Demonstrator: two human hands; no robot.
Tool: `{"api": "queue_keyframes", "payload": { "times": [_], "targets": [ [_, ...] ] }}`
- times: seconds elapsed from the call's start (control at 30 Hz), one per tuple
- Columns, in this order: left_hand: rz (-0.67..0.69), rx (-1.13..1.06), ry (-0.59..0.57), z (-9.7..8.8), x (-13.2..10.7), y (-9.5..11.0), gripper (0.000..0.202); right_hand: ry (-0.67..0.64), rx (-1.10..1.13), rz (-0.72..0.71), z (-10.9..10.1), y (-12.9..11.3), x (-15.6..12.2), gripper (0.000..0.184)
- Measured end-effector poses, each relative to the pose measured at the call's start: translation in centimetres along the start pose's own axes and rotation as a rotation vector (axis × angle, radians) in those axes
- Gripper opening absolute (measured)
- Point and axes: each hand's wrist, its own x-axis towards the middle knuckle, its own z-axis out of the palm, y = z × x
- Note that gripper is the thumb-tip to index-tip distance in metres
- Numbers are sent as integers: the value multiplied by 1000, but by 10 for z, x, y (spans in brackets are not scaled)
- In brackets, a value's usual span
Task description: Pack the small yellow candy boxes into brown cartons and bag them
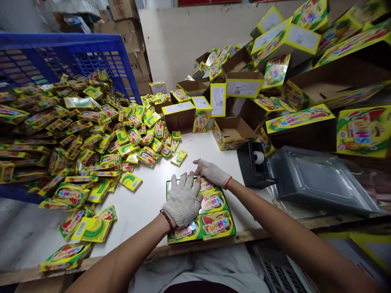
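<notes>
A flat block of yellow-green candy packets (214, 221) lies at the near edge of the white table (152, 195), arranged in rows. My left hand (182, 200), in a white knit glove, rests flat on top of the block with fingers spread. My right hand (210, 171), also gloved, lies at the far edge of the block, fingers stretched out and pressing against the packets. Neither hand grips anything.
A big heap of loose packets (85, 134) spills from a tipped blue crate (61, 57) at left. Open yellow cartons (232, 132) are piled at right and back. A black tape dispenser (253, 162) and clear plastic bags (317, 179) lie at right.
</notes>
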Motion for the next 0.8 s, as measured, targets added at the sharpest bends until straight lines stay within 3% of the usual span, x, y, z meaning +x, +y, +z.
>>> {"api": "queue_keyframes", "payload": {
  "times": [0.1,0.2,0.3,0.47,0.57,0.67,0.8],
  "targets": [
    [17,4,40,-2,-1,-1,53,-72,151,-9,-10,7,-7,55],
    [29,-21,84,-2,-3,-2,52,-132,421,-10,-13,23,-17,55],
    [31,-61,100,0,-5,-4,50,-101,747,13,-7,37,-26,48],
    [17,-144,146,3,0,-8,41,-125,978,-9,6,48,-36,50],
    [67,-259,176,2,19,-5,30,-34,1031,-32,15,55,-37,50],
    [233,-338,176,-1,46,1,27,84,998,-54,20,62,-33,46],
    [359,-239,69,-6,68,10,26,149,1015,-69,22,67,-29,45]
  ]
}}
